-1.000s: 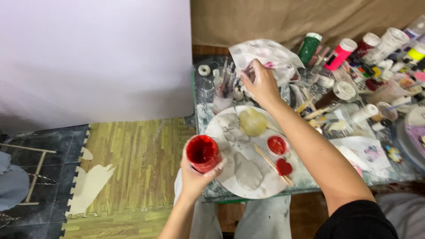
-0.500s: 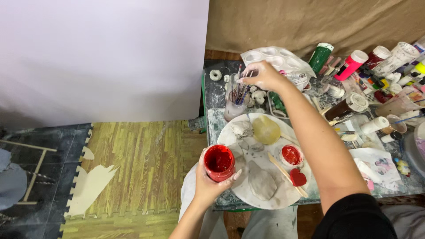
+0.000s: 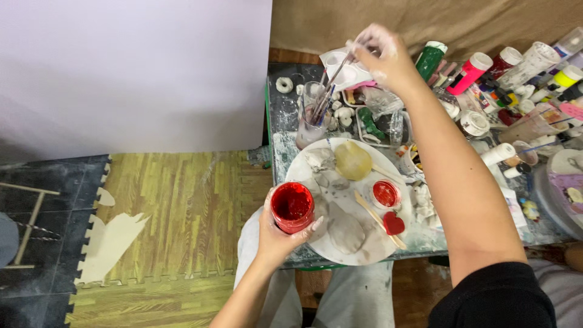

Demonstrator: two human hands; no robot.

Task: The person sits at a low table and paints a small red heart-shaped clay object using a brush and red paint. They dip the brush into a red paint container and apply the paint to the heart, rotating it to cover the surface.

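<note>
Closest to me, my left hand (image 3: 276,234) wraps around an open jar of red paint (image 3: 292,208), fingers curled under its base, holding it upright just off the near-left rim of the round white palette plate (image 3: 316,176). To the left of the jar the space drops away to the yellow-green foam floor mat (image 3: 176,206), so that side is wide open. On the plate lie grey clay lumps, a pale yellow disc (image 3: 353,160), a small cup of red paint (image 3: 385,194), a red heart shape (image 3: 394,224) and a wooden stick (image 3: 378,218) reaching past the plate's near edge. The plate itself overhangs the near edge of the table (image 3: 280,130).

Farther out, a glass of brushes (image 3: 311,118) stands near the table's left edge. My right hand (image 3: 382,54) reaches across to the far side, fingers pinched on a thin paintbrush (image 3: 336,76) whose tip angles down toward that glass. Paint bottles (image 3: 473,70) crowd the far right, leaving little room there.
</note>
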